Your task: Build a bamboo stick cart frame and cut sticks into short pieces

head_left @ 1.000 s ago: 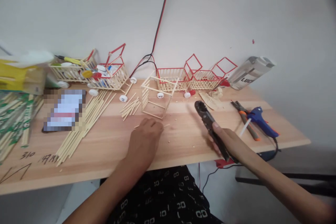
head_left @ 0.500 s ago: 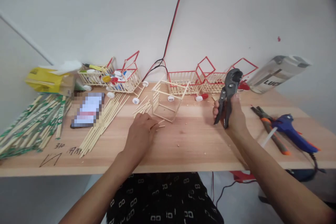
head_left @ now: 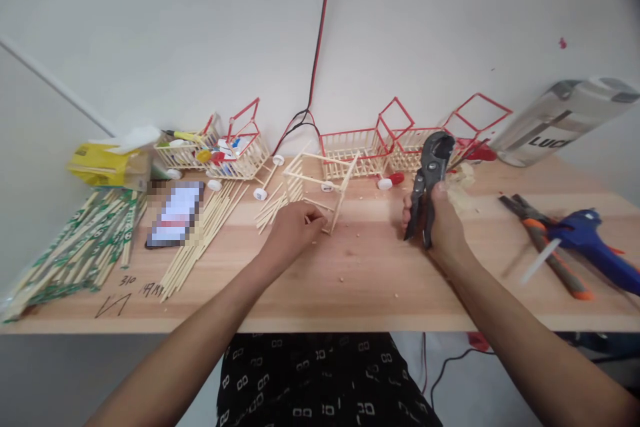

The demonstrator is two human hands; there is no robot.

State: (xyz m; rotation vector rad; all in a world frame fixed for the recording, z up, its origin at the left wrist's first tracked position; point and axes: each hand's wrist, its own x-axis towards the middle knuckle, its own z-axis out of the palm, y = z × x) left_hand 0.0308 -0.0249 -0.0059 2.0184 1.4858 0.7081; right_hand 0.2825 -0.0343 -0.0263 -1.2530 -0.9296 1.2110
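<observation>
My left hand (head_left: 291,230) rests on the wooden table (head_left: 320,287) with its fingers curled at the near corner of an unpainted stick frame (head_left: 320,187); what they pinch, if anything, is hidden. My right hand (head_left: 440,227) is closed around the handles of dark grey cutting pliers (head_left: 429,173), held upright with the jaws pointing up. A small pile of short cut sticks (head_left: 267,207) lies just left of my left hand.
Stick baskets with red frames (head_left: 385,143) line the wall. A basket of bottle caps (head_left: 225,150), long loose sticks (head_left: 205,233), packaged chopsticks (head_left: 75,247), a phone (head_left: 176,213) and a yellow box (head_left: 107,163) sit left. Orange-handled pliers (head_left: 547,253), a blue glue gun (head_left: 593,243) and a silver canister (head_left: 560,123) sit right.
My right hand lifted the pliers from low near the table edge to upright over the table. My left hand slid forward to the frame's corner. The view shifted left.
</observation>
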